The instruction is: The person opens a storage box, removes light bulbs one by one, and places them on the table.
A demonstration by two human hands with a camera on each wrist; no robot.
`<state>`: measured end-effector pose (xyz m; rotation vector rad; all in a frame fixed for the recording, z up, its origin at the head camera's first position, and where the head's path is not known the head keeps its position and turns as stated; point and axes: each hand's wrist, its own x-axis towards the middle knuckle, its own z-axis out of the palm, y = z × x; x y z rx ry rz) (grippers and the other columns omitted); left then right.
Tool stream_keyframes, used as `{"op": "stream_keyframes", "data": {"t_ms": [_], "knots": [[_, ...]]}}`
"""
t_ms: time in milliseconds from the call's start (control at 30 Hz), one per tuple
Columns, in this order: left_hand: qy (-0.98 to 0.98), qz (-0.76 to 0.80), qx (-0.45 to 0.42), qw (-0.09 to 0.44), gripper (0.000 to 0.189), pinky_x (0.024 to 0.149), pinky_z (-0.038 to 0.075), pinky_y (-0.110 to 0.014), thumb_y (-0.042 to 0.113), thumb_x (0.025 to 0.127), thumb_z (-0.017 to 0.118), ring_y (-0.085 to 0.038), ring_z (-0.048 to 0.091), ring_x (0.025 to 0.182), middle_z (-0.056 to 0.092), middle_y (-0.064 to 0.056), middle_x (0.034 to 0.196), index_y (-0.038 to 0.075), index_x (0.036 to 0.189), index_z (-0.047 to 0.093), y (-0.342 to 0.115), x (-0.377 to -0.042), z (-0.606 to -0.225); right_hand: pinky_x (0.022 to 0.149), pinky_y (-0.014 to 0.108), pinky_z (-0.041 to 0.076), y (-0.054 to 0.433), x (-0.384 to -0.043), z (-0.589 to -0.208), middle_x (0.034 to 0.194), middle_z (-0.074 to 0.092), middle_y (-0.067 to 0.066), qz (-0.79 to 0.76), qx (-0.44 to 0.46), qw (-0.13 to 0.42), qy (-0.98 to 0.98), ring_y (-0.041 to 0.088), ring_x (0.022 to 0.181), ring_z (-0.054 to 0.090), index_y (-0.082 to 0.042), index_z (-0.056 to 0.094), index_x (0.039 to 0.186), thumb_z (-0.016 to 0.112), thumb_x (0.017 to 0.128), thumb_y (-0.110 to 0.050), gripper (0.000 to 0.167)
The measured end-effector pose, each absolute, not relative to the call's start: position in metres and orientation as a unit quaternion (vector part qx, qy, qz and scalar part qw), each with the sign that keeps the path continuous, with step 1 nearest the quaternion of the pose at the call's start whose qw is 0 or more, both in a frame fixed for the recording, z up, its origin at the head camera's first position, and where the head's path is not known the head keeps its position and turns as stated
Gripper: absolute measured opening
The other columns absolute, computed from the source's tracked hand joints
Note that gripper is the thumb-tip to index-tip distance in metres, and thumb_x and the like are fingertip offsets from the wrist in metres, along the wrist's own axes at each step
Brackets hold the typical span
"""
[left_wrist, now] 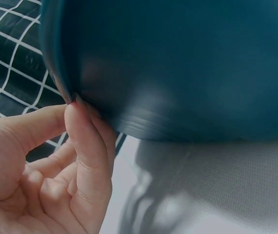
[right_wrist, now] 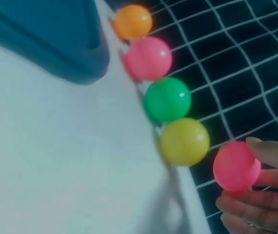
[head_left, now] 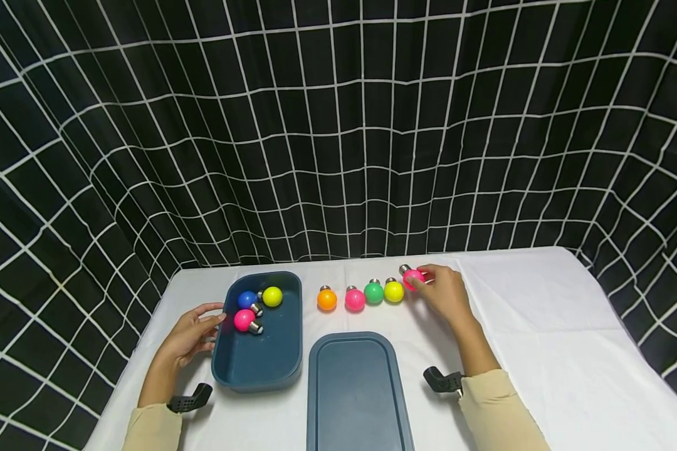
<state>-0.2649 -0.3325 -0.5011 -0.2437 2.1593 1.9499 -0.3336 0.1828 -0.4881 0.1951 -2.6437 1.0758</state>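
Note:
My right hand [head_left: 447,292] holds a pink light bulb [head_left: 413,279] between thumb and fingers, its metal base pointing up and left. In the right wrist view this pink bulb [right_wrist: 237,166] hangs beside a yellow bulb [right_wrist: 184,142]. Left of it runs a row of bulbs on the cloth: yellow [head_left: 394,292], green [head_left: 373,292], pink [head_left: 355,300] and orange [head_left: 326,299]. With thumb and finger, my left hand [head_left: 187,333] pinches the left rim of a dark blue tub [head_left: 271,369]. Inside lie a blue bulb [head_left: 247,300], a yellow bulb [head_left: 272,296] and a pink bulb [head_left: 244,320].
A flat blue-grey lid [head_left: 356,394] lies on the white cloth [head_left: 541,338], right of the tub and in front of the bulb row. Behind the table hangs a black curtain [head_left: 338,156] with a white grid.

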Motion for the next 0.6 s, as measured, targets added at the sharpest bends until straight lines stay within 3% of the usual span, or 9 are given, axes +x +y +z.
{"op": "stream_keyframes", "data": {"t_ms": [600], "knots": [[0.733, 0.665, -0.083, 0.115, 0.052, 0.051, 0.055, -0.021, 0.017, 0.101, 0.064, -0.007, 0.057, 0.065, 0.062, 0.003, 0.078, 0.001, 0.145, 0.042, -0.333, -0.265, -0.502, 0.060, 0.039, 0.048, 0.183, -0.340, -0.515, 0.091, 0.074, 0.017, 0.355, -0.014, 0.105, -0.929, 0.033, 0.080, 0.066, 0.000, 0.074, 0.113, 0.075, 0.092, -0.034, 0.041]]}}
